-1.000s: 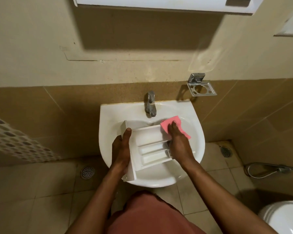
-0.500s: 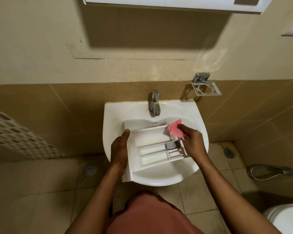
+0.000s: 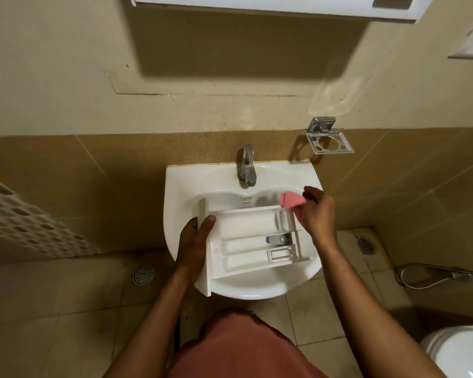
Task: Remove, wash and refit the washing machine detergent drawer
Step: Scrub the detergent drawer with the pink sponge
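White plastic detergent drawer [image 3: 246, 223] is out of the machine and lying across the bowl of the sink [image 3: 180, 184]. Its front panel is on the left and the open compartments face up, so the removal part is sorted.

My left hand [image 3: 191, 249] has its fingers [image 3: 209, 222] wrapped round the front-panel end, thumb on top, holding it steady. My right hand [image 3: 320, 214] is at the drawer's far right corner, fingers [image 3: 310, 192] pinching a pink sponge [image 3: 291, 200]. I honestly can't tell if the sponge is touching the plastic or just beside it.

I'd call this mid-wash. The big compartments look pretty clean, but the fiddly bit round the grey cap [image 3: 277, 238] on the right is too small to judge. The tap [image 3: 247, 166] sits just past the drawer's far edge, and I can't make out any water coming from it.

My guess at what's left: finish scrubbing the corners, rinse, shake it off, then carry it back and slide it in. The washing machine isn't in view.

A chrome holder [image 3: 329, 140] hangs on the wall far right, and a toilet [image 3: 459, 350] sits near right.
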